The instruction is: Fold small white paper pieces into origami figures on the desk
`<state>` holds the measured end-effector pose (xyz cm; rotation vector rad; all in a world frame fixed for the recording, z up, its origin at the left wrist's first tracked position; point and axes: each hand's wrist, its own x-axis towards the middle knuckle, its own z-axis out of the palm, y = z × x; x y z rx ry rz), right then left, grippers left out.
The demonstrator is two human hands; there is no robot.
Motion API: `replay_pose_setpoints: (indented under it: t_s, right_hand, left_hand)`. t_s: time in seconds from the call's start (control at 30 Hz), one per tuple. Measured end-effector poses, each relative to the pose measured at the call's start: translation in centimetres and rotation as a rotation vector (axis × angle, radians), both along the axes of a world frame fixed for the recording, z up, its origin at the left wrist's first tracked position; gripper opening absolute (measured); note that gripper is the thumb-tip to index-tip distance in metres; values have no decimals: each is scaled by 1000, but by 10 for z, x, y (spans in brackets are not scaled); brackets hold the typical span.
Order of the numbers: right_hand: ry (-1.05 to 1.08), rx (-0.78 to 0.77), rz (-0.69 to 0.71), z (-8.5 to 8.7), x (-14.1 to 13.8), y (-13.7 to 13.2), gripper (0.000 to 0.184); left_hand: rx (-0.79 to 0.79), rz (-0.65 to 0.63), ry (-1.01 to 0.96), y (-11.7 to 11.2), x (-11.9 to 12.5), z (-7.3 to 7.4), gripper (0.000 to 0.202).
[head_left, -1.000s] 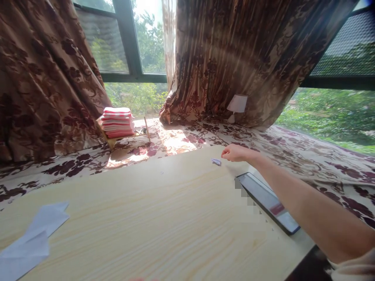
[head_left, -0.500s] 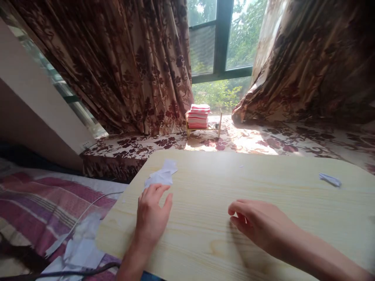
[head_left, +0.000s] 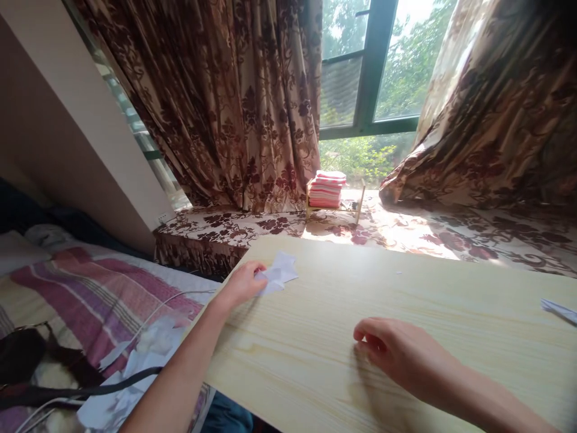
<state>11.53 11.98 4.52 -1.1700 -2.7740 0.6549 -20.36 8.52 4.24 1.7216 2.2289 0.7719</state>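
Fingers of my left hand point(head_left: 241, 284) are clamping the white paper point(head_left: 282, 272) at its left edge, the sheet extending rightward. My right hand point(head_left: 396, 355), fingers curled together, is lying farther off on the bench point(head_left: 315, 373).

The left hand point(head_left: 243, 282) reaches to the counter's point(head_left: 315, 361) far left corner, fingers point(head_left: 258, 266) closed on the edge of a crumpled white paper point(head_left: 280, 272). The right hand point(head_left: 396, 355) rests on the wood, loosely curled. A small folded paper scrap point(head_left: 559, 310) lies at the right edge.
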Motion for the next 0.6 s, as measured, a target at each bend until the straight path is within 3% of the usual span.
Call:
replay_pose_setpoints:
  t_s: [0.17,0.3,0.37,0.47,0.6]
  right_hand:
    - [239,-9,-33,11,-73,49,23]
    - [247,12,-59,9,-150,92,41]
    - [208,-23,-78,2,-179,107,40]
    - [180,-118,-56,-11,-202,118,27]
    - [292,-276,33,-20,-200,119,16]
  left_hand:
    - [-27,-11,-108,-10,-9,12,24]
    - [-110,-95,-155,-19,-22,17,19]
    - [-117,-124,-183,-19,-27,18,17]
    - [-57,-106,-246,-7,-32,18,19]
    - [49,-33,-381,20,-31,13,27]
